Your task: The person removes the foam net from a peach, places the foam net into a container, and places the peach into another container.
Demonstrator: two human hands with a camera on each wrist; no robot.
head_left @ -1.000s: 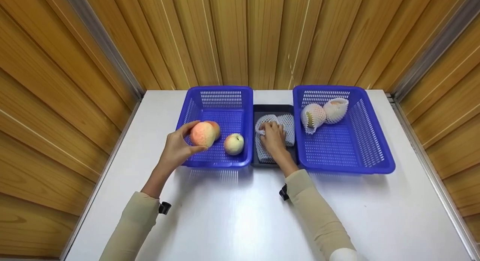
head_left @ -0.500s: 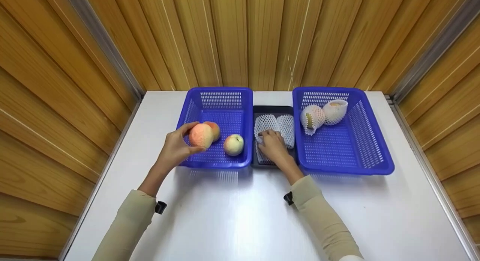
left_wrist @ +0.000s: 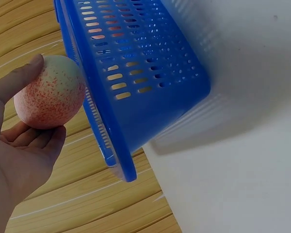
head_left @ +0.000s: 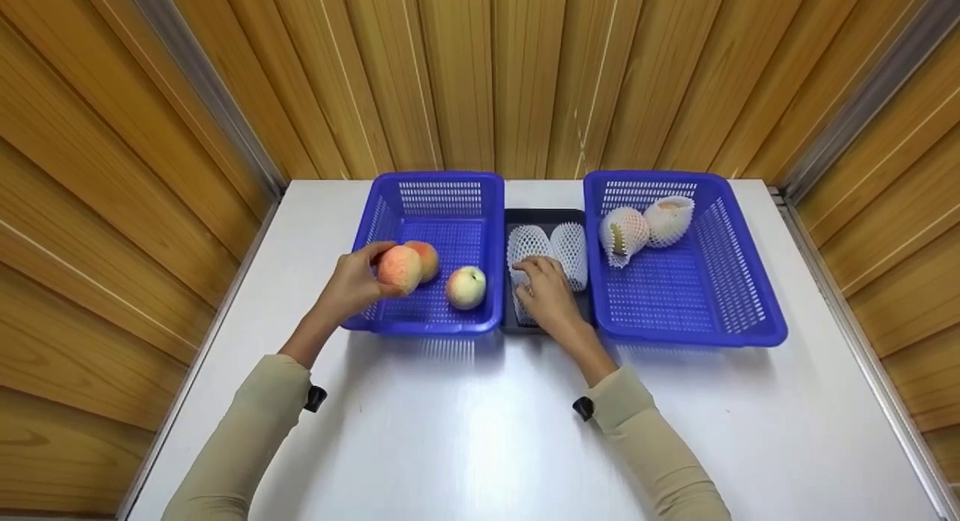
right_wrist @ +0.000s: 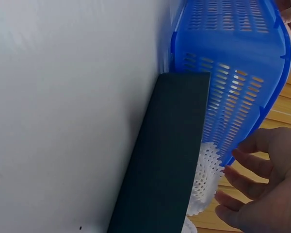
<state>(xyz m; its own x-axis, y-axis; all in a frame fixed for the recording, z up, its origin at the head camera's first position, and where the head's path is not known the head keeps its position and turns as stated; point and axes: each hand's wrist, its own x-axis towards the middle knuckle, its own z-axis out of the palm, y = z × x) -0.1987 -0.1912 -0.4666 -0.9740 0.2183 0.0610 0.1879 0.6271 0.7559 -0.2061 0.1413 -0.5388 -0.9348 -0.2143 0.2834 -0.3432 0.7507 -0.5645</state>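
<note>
Two blue plastic baskets with slotted, gridded sides and rounded corners stand on a smooth, glossy white table (head_left: 480, 438): the left basket (head_left: 498, 236) and the right basket (head_left: 660, 300). Between them sits a shallow black tray (head_left: 544, 216), rectangular and plain-walled. In it, side by side, lie tube-shaped sleeves of white foam netting, soft and diamond-meshed: the left foam sleeve (head_left: 529, 240) and the right foam sleeve (head_left: 571, 255). Wall panels (head_left: 525, 79) with a yellow-brown wood grain rise behind.

At the far left of the right basket are two netted fruits (head_left: 625, 232), rounded in their foam; the left one shows an olive-green strip through a gap, the other an orange patch.

The left hand (head_left: 351, 282) grips a peach (head_left: 400, 269) between thumb and fingers, over the left side of the left basket. The peach is round, coral-pink in the head view; the left wrist view shows pale cream skin densely speckled red. Just behind it is an orange-red peach (head_left: 429, 260); to the right, a cream peach (head_left: 466, 287) with a dark stem hollow.

The right hand (head_left: 551, 296), its fingers spread and loosely bent, holds nothing; it is over the left foam sleeve, contact unclear.
</note>
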